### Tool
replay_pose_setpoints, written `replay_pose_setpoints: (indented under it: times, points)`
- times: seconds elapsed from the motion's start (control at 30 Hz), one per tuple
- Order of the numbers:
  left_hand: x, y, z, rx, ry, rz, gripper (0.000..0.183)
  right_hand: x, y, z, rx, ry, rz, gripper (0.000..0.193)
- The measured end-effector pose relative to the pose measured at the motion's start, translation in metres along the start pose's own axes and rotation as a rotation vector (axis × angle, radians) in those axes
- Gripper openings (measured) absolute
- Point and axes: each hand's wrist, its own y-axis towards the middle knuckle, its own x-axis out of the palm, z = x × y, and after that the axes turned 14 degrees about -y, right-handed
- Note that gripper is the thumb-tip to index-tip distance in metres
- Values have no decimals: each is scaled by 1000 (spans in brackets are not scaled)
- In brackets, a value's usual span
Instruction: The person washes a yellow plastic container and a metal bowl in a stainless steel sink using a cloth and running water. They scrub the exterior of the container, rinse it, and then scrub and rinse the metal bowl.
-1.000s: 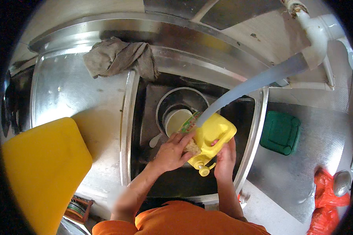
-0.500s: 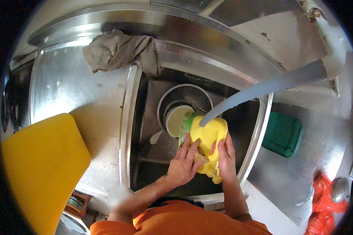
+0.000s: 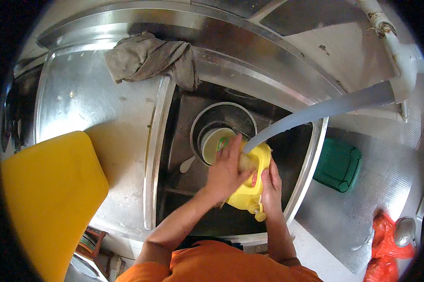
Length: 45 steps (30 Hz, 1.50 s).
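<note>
Over the sink (image 3: pixel 183 207), my right hand (image 3: pixel 271 188) grips a yellow plastic jug (image 3: pixel 260 157) by its handle side, fingers through the handle opening. The jug lies tilted, its spout and small cap toward me. My left hand (image 3: pixel 227 170) presses a tan scrubbing pad (image 3: pixel 247 162) against the jug's upper face; it is slightly blurred by motion and covers most of the green label. Behind the jug, a pale bowl (image 3: pixel 209 143) stands inside a larger round basin (image 3: pixel 194 120) in the sink. A white spoon handle (image 3: pixel 187 164) sticks out beside them.
A grey hose (image 3: pixel 315 115) from the white pipe reaches down to the jug. A striped cloth (image 3: pixel 146 58) drapes over the back edge. At left stands a yellow board (image 3: pixel 56 174). On the right are a green basket (image 3: pixel 339 164) and red plastic bags (image 3: pixel 385 235).
My left hand has slid up and away from me along the jug with the scrubbing pad, now hiding more of the label. My right hand keeps its hold.
</note>
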Motion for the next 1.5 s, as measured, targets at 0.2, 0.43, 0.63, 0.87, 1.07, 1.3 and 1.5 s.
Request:
replay_pose_setpoints:
  times: [0.2, 0.43, 0.63, 0.87, 1.07, 1.3, 1.5]
  points:
    - [-3, -3, 6, -100, 82, -17, 82, -1, 1, -4, 6, 94, -64, 48]
    - [6, 15, -58, -312, -276, -6, 79, 2, -8, -1, -27, 33, -2, 50]
    - [11, 71, -134, -487, -440, 6, 77, 5, 0, 0, -114, 56, -44, 61]
    - [22, -53, -74, -163, -421, 198, 63, -6, -4, -4, -126, -179, -182, 78]
    - [-40, 28, -40, -358, -284, -233, 59, -31, -4, -14, -54, -440, -494, 83]
    - [-34, 41, -39, -42, -41, -479, 55, -25, -18, -20, -93, -672, -556, 78]
    - [-2, 77, -120, -328, -84, -574, 54, -17, -22, -14, -53, -496, -510, 75]
